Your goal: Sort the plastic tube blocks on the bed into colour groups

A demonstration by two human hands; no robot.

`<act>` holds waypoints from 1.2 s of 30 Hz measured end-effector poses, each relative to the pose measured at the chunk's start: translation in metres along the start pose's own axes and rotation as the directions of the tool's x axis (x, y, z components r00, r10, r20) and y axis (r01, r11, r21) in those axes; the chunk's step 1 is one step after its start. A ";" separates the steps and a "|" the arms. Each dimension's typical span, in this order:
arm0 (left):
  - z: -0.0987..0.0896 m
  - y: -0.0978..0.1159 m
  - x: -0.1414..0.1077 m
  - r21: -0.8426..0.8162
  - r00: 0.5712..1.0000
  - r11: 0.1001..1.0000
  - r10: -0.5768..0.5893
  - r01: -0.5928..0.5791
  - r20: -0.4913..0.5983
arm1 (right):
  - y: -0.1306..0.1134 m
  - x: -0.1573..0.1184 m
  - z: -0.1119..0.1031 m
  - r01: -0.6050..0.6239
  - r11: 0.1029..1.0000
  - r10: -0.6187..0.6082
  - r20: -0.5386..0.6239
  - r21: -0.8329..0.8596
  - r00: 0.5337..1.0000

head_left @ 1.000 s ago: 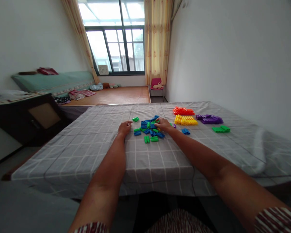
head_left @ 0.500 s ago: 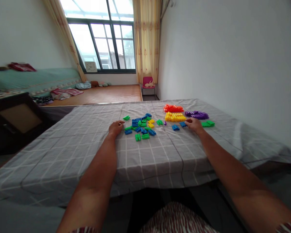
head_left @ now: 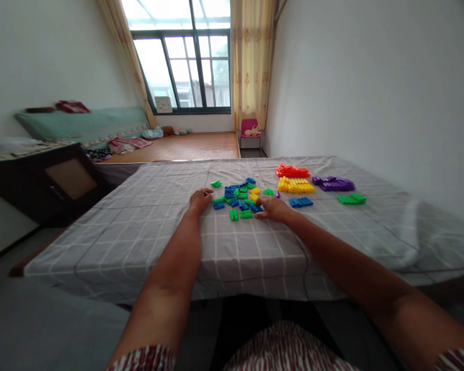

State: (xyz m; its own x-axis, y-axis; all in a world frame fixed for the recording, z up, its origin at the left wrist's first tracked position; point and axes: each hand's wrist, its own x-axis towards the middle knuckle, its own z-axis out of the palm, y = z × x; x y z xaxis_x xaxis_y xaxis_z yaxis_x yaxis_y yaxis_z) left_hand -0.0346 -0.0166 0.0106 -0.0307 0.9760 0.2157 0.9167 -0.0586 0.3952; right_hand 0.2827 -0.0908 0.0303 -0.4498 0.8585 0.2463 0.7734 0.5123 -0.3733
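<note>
A mixed heap of small tube-like plastic pieces (head_left: 240, 195), mostly blue and green, lies on the cloth between my hands. My right hand (head_left: 274, 208) is at the heap's right edge, thumb and finger apart around a blue piece (head_left: 256, 208); no grip on it shows. My left hand (head_left: 201, 200) rests on the cloth left of the heap, fingers loosely bent and apart, holding nothing. Close to my right hand are a yellow piece (head_left: 254, 191), a green piece (head_left: 268, 192) and a purple piece (head_left: 278, 195). Two green pieces (head_left: 246, 214) lie at the near side.
Sorted by colour at the right are red pieces (head_left: 292, 171), yellow pieces (head_left: 296, 185), purple pieces (head_left: 333, 183), a blue row (head_left: 301, 202) and green pieces (head_left: 351, 199). A grey checked cloth (head_left: 139, 226) covers the table. The wall (head_left: 390, 113) stands to the right.
My right hand has moved left from the blue row to the mixed heap. The blue pieces it was touching now lie together in one row. The view has turned slightly left.
</note>
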 end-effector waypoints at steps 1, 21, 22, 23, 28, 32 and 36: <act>0.000 -0.001 0.000 -0.001 1.000 1.000 0.001 -0.001 0.006 | -0.002 0.001 0.005 -0.012 1.000 0.012 -0.003 0.014 1.000; -0.006 0.001 0.000 0.025 1.000 1.000 0.002 -0.002 0.016 | 0.016 -0.014 -0.003 -0.086 0.985 0.090 -0.015 0.151 0.996; -0.006 0.001 0.001 0.031 1.000 1.000 -0.001 0.000 0.015 | 0.019 -0.015 -0.008 -0.074 0.983 0.081 -0.038 0.170 0.996; -0.007 0.000 0.001 0.036 1.000 0.999 -0.002 0.002 0.015 | 0.026 -0.018 -0.016 -0.074 0.978 0.089 -0.064 0.197 0.994; -0.008 0.002 0.002 0.045 1.000 0.999 0.009 -0.010 0.026 | 0.092 -0.049 -0.072 -0.254 0.898 0.343 -0.210 0.360 0.916; -0.008 0.003 0.003 0.044 0.999 0.999 -0.010 0.008 0.039 | 0.126 -0.068 -0.085 -0.291 0.851 0.406 -0.196 0.437 0.893; -0.006 0.001 0.004 0.035 0.999 0.999 -0.007 0.006 0.038 | 0.127 -0.061 -0.070 -0.249 0.870 0.322 -0.107 0.425 0.941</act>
State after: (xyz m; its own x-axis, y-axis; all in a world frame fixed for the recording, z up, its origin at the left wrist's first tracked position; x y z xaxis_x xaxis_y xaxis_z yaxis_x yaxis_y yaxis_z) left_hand -0.0363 -0.0145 0.0173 -0.0221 0.9836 0.1788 0.9298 -0.0454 0.3652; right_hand 0.4400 -0.0791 0.0308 -0.1267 0.9701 0.2070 0.5951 0.2413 -0.7666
